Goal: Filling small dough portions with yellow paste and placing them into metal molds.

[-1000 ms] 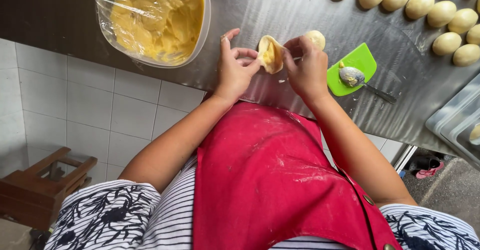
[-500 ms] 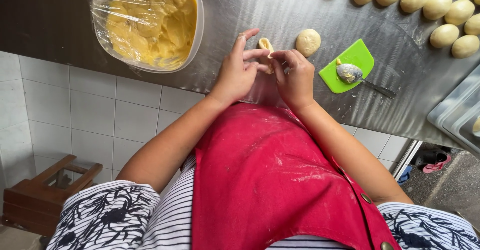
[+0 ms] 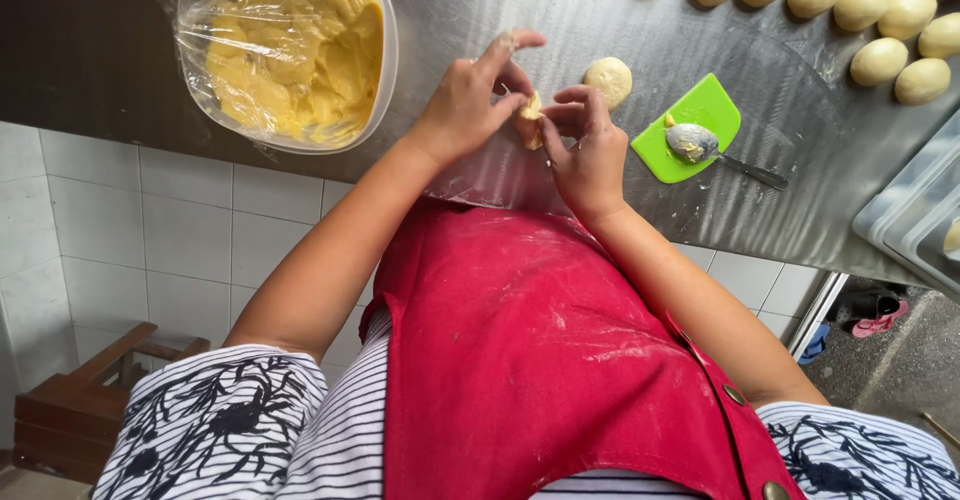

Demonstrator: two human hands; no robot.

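Pinching dough shut over the steel tabletop [image 3: 620,200], just right of the filling bowl [image 3: 285,50]. Left hand [image 3: 465,110] and right hand [image 3: 590,150] press fingertips around the filled dough piece [image 3: 530,120]. Gather edges evenly; thin seams likely leak.

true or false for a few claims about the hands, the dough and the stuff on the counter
1. Both hands pinch one dough piece between them. True: left hand and right hand meet on it.
2. The bowl holds red filling. False: the filling is yellow, under plastic wrap.
3. A spoon lies on the green scraper. True.
4. The apron is blue. False: it is red.
5. One dough ball sits alone near the hands. True.
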